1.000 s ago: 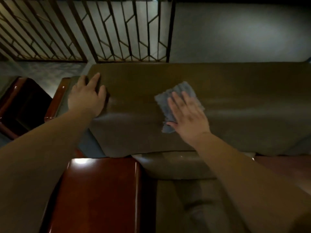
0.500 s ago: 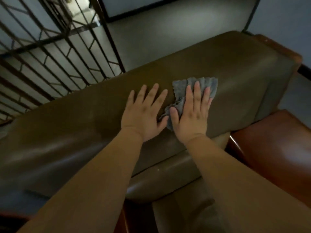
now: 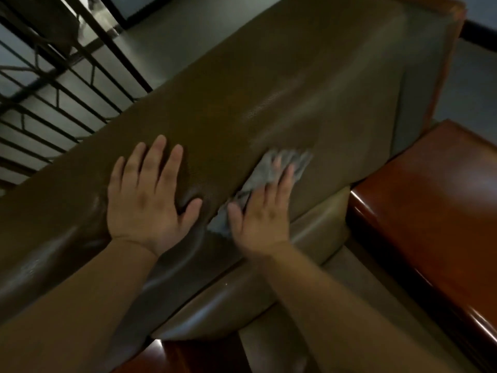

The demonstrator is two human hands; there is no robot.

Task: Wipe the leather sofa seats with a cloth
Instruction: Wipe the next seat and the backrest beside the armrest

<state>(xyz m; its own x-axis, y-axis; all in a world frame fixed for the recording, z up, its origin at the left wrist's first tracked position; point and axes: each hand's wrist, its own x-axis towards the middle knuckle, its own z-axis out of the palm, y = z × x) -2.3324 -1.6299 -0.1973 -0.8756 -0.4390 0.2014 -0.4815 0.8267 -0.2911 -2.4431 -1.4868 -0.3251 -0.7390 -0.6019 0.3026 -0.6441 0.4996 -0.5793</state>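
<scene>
Left hand flat on the sofa backrest, fingers straight and slightly spread, likely bracing the body; just beside it, right hand flat on the grey cloth, fingers straight and a little apart though blurred, pressing it to the leather near the backrest's right end, apparently mid-wipe. Glossy olive-brown leather, softly creased under the palms, with a polished red-brown wooden armrest at right. Behind: a dark metal railing at left, pale grey floor beyond.

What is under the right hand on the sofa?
Under the right hand, which lies flat with straight fingers, is a grey cloth pressed on the brown leather sofa. The cloth's edges show beyond the fingers and thumb; its middle is covered by the hand.
</scene>
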